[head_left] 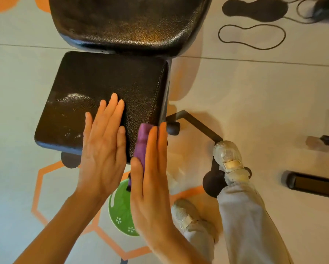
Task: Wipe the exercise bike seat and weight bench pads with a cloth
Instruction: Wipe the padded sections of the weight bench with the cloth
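The black weight bench seat pad (95, 88) lies below me, with whitish smears on its left part. A larger black back pad (129, 21) adjoins it at the top. My left hand (102, 147) hovers or rests flat over the seat pad's near edge, fingers straight. My right hand (152, 176) is also flat, fingers straight, with a folded purple cloth (142, 141) held under it against the pad's near right corner; the thumb lies along the cloth.
My two feet in pale shoes (228, 159) and grey trousers stand to the right by the bench's black frame leg (196, 124). A green round disc (121, 208) lies on the floor under my hands. A dark bar (312, 183) lies at far right.
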Action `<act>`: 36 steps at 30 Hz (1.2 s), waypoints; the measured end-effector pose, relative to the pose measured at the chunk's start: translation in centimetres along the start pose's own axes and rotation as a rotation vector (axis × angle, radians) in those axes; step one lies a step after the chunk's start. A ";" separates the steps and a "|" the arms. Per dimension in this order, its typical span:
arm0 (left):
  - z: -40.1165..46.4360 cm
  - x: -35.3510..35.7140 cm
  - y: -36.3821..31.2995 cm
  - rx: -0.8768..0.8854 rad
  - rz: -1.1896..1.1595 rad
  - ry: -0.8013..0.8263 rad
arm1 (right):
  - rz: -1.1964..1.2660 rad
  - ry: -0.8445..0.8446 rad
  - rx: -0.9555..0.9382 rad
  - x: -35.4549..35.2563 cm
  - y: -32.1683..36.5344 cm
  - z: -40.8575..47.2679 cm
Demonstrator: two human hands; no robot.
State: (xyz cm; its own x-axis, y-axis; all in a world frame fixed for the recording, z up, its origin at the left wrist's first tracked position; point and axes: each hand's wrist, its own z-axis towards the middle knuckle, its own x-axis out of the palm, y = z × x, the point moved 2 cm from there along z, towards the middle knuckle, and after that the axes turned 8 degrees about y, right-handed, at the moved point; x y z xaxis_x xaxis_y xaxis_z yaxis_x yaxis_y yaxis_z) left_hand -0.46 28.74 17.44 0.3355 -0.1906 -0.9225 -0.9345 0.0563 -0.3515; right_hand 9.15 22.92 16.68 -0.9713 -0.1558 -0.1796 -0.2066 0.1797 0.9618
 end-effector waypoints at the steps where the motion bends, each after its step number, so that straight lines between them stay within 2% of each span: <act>1: -0.1 0.0 0.0 0.004 -0.007 0.005 | -0.052 -0.024 -0.022 -0.3 -0.3 2.0; 4: -0.2 -0.2 0.1 0.014 -0.052 -0.011 | -0.256 -0.130 0.000 -3.2 -0.4 11.8; 6: -0.3 -0.3 0.2 0.014 -0.097 -0.038 | -0.379 -0.129 -0.002 -3.5 -0.5 13.8; 8: -0.7 -0.6 0.9 -0.025 -0.125 -0.080 | -0.513 -0.054 -0.028 -2.3 -0.2 9.3; 11: -1.7 -1.2 2.9 -0.130 -0.142 -0.153 | -0.775 0.132 -0.162 -1.1 0.2 1.2; 13: -2.2 -1.6 4.8 -0.217 -0.141 -0.193 | -0.859 0.199 -0.249 -1.6 0.3 3.9; 16: -2.7 -2.0 7.3 -0.327 -0.129 -0.226 | -1.038 0.181 -0.217 -2.0 1.8 13.1; 18: -2.8 -1.8 8.1 -0.342 -0.138 -0.230 | -1.078 0.140 -0.146 -1.5 2.1 15.2; 20: -2.9 -1.7 8.2 -0.343 -0.154 -0.235 | -1.095 0.128 -0.153 -0.3 2.2 11.2; 23: -2.8 -1.7 7.8 -0.348 -0.166 -0.256 | -1.109 0.333 -0.269 0.7 2.1 2.5; 25: -2.8 -1.7 7.7 -0.358 -0.176 -0.252 | -1.095 0.414 -0.332 0.4 2.0 4.0; 29: -2.7 -1.7 7.8 -0.367 -0.190 -0.242 | -1.116 0.208 -0.196 1.2 3.4 16.0; 31: -2.7 -1.7 8.0 -0.357 -0.185 -0.243 | -1.071 0.164 -0.107 2.4 3.2 16.0; 33: -2.7 -1.7 8.0 -0.349 -0.203 -0.240 | -1.083 0.240 -0.163 3.4 3.3 10.0; 36: -2.7 -1.8 8.0 -0.354 -0.231 -0.234 | -1.114 0.477 -0.323 2.8 3.1 3.6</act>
State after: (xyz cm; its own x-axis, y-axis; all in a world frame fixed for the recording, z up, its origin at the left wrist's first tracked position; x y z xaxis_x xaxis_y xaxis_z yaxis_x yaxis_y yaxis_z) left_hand -8.89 26.87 16.71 0.5191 0.0697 -0.8519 -0.8014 -0.3068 -0.5134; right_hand 5.36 26.49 18.43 -0.1345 -0.4176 -0.8986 -0.7830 -0.5110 0.3547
